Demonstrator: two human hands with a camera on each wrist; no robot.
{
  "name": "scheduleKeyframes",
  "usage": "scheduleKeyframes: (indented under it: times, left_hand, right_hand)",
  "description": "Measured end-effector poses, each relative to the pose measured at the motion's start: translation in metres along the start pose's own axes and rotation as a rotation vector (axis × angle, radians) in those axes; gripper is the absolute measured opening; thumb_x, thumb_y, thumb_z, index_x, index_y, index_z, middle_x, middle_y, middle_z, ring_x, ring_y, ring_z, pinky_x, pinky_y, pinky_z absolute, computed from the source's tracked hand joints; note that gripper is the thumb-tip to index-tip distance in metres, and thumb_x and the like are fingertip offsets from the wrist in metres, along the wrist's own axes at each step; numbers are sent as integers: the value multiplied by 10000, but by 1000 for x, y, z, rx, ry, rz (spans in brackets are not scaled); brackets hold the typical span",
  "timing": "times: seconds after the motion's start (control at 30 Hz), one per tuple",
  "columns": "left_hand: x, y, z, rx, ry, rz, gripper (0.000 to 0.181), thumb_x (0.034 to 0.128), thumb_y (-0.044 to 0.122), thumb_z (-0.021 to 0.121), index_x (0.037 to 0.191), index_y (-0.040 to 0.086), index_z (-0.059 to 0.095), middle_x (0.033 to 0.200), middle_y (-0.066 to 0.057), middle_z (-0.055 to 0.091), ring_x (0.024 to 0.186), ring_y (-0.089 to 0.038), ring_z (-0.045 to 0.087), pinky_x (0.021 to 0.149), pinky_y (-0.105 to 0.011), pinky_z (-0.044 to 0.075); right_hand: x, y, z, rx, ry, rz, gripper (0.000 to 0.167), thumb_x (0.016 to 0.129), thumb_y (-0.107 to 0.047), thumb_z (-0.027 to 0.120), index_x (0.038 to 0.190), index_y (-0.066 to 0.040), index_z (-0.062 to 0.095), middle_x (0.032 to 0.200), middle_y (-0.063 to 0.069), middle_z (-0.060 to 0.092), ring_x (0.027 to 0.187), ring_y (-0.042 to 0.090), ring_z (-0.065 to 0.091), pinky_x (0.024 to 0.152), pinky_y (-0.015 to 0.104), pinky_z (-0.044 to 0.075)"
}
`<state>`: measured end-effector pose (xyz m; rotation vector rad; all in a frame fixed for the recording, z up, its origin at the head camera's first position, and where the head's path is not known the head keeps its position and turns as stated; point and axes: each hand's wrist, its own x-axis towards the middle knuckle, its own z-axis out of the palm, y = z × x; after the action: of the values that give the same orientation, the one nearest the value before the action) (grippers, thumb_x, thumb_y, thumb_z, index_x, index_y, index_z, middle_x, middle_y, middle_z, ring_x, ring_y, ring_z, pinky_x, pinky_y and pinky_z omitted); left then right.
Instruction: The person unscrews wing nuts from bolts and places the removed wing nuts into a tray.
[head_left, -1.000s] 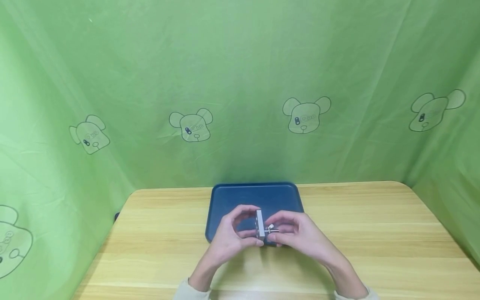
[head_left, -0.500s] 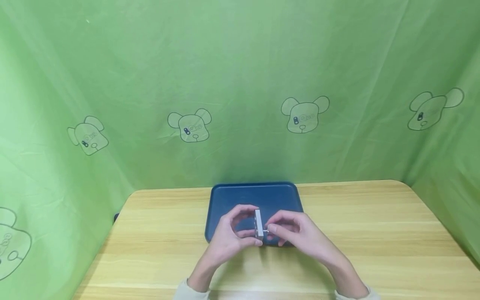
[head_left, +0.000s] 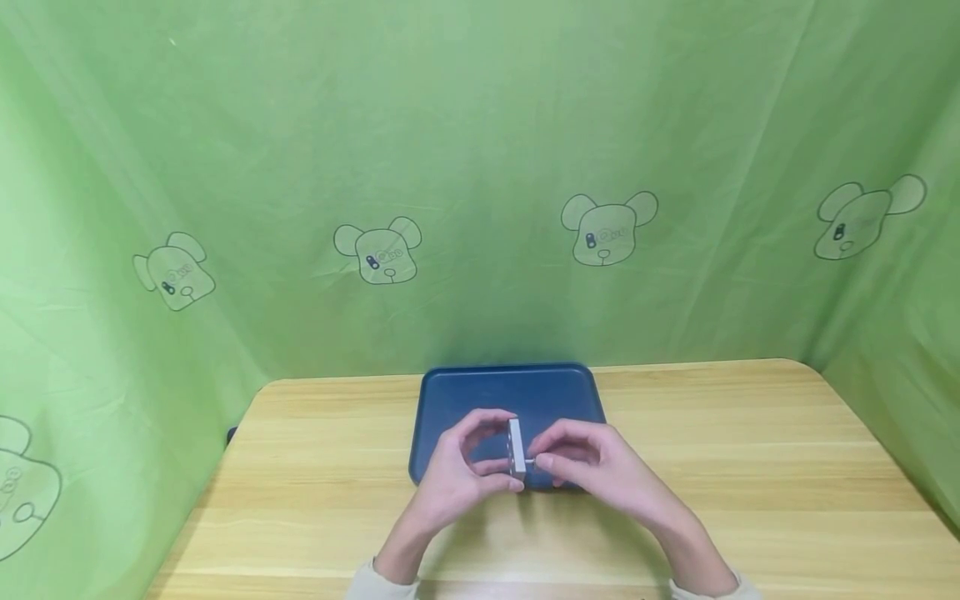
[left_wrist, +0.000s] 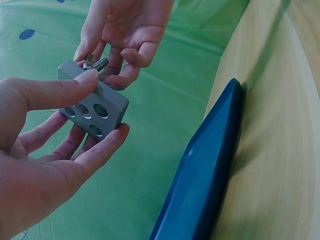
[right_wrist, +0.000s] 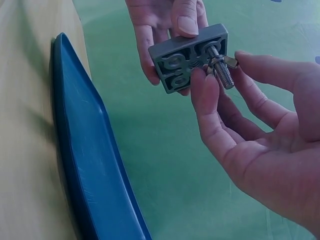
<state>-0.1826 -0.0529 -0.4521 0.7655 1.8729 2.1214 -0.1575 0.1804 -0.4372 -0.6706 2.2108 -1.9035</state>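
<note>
My left hand (head_left: 455, 479) grips a grey metal block (head_left: 517, 448) by its edges, thumb on one side and fingers on the other. Round holes show in the block's face (left_wrist: 100, 110) in the left wrist view. From the opposite, recessed face a threaded bolt (right_wrist: 226, 78) sticks out, with a wing nut (right_wrist: 230, 61) around it. My right hand (head_left: 611, 471) pinches the wing nut between thumb and fingers. Both hands hold these parts in the air, over the near edge of the blue tray.
The blue tray (head_left: 510, 382) lies at the back of the wooden table (head_left: 720, 467). Behind and at the sides hangs a green curtain (head_left: 480, 150) printed with cartoon heads. A small dark object (head_left: 232, 434) shows at the table's left edge.
My right hand's fingers have shifted around the wing nut, and they now cover more of the bolt in the head view. My left hand and the block have barely moved.
</note>
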Motion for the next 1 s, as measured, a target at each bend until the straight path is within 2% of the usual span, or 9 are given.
scheduleKeyframes:
  times: [0.17, 0.43, 0.67, 0.87, 1.0]
  left_hand:
    - [0, -1, -1, -1, -2, 10, 739, 673, -243, 782, 1338, 12, 582, 1342, -179, 576, 1287, -373, 542, 976, -461, 602]
    - [-1, -1, -2, -7, -8, 2, 754, 675, -244, 781, 1364, -58, 538, 1357, -179, 577, 1297, -367, 536, 982, -461, 598]
    - [-1, 0, -1, -12, -5, 1, 753, 672, -245, 779, 1344, 34, 586, 1357, -175, 579, 1299, -384, 533, 983, -460, 598]
    - [-1, 0, -1, -12, -2, -2, 755, 669, -248, 774, 1342, 43, 592, 1351, -177, 579, 1307, -430, 516, 982, -448, 599]
    - [0, 0, -1, -7, -2, -7, 753, 674, -243, 779, 1342, 51, 594, 1349, -171, 581, 1296, -392, 534, 982, -447, 599]
  right_hand:
    - [0, 0, 1, 14, -18, -8, 218, 968, -77, 693, 1159, 26, 672, 1146, 220, 676, 1053, 291, 705, 892, 409, 640]
    - [0, -2, 1, -2, -13, 16, 277, 948, -85, 718, 1205, 2, 665, 1182, 184, 680, 1069, 281, 698, 905, 353, 632]
    - [0, -2, 2, -1, -6, 54, 355, 926, -100, 747, 1249, 10, 648, 1227, 204, 662, 1077, 279, 694, 908, 351, 632]
    - [1, -1, 2, -3, 2, 75, 373, 924, -98, 749, 1256, 33, 641, 1213, 219, 664, 1043, 271, 707, 872, 359, 646]
    - [0, -1, 2, -18, 3, 80, 351, 929, -101, 742, 1239, 36, 651, 1172, 186, 685, 1012, 267, 716, 840, 366, 654]
